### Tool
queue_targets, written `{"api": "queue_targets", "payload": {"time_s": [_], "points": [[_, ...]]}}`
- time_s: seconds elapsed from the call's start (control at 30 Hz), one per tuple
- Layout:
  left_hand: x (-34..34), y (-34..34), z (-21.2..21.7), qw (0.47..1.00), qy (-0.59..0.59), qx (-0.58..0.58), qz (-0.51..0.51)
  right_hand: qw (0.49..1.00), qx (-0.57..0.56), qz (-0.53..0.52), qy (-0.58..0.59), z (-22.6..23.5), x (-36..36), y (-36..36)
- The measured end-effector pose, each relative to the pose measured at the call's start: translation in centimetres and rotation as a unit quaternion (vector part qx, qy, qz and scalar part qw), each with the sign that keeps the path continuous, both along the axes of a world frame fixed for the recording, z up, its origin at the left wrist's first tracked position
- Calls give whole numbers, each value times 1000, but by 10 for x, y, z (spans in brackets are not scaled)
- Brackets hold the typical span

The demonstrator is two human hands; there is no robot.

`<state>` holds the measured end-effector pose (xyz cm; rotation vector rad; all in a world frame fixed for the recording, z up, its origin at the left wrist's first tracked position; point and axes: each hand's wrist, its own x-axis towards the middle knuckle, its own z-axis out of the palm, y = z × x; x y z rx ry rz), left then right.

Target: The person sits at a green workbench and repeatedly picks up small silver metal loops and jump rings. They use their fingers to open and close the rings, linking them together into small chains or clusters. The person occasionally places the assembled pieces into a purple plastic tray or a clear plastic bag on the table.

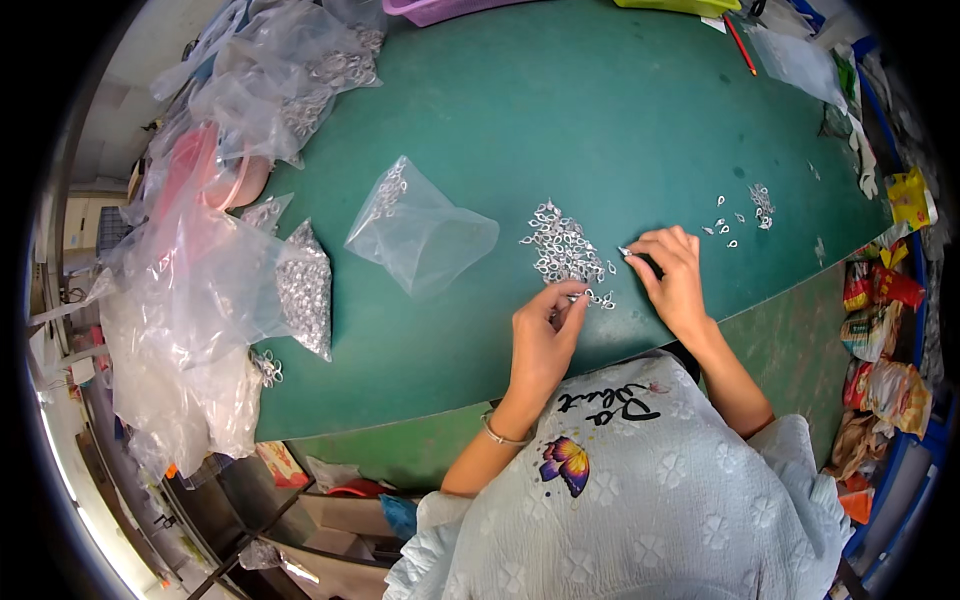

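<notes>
A pile of small silver looped metal pieces (pixel 562 245) lies on the green table in front of me. At the pile's near edge, my left hand (pixel 543 335) is closed, with thumb and index finger pinched on one such piece (pixel 589 297). My right hand (pixel 672 272) is to the right of the pile, just above the table. Its thumb and index fingertips pinch another small silver piece (pixel 625 251), whose shape is mostly covered. Left of the pile rests a clear plastic bag (pixel 425 240) with a few silver pieces in its upper corner.
A smaller group of silver pieces (pixel 762 205) lies to the right on the green table (pixel 460 110). Filled clear bags (pixel 305 290) and a pink container (pixel 190 165) crowd the left side. A red pencil (pixel 741 45), purple basket (pixel 440 8) and yellow-green tray (pixel 680 5) are along the far edge.
</notes>
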<state>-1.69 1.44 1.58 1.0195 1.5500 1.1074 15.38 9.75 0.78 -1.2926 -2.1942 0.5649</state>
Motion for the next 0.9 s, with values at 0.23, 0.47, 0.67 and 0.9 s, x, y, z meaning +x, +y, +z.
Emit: {"api": "queue_targets", "payload": {"time_s": [0.23, 0.47, 0.67, 0.9], "points": [[6, 8, 25, 971, -232, 64, 0, 769, -479, 23, 423, 42, -13, -26], [4, 9, 36, 950, -308, 48, -29, 727, -513, 48, 454, 54, -13, -34], [4, 9, 37, 949, -311, 44, -22, 798, -435, 51, 413, 58, -16, -39], [3, 8, 36, 946, -317, 64, -25, 827, -390, 71, 398, 63, -19, -40]]}}
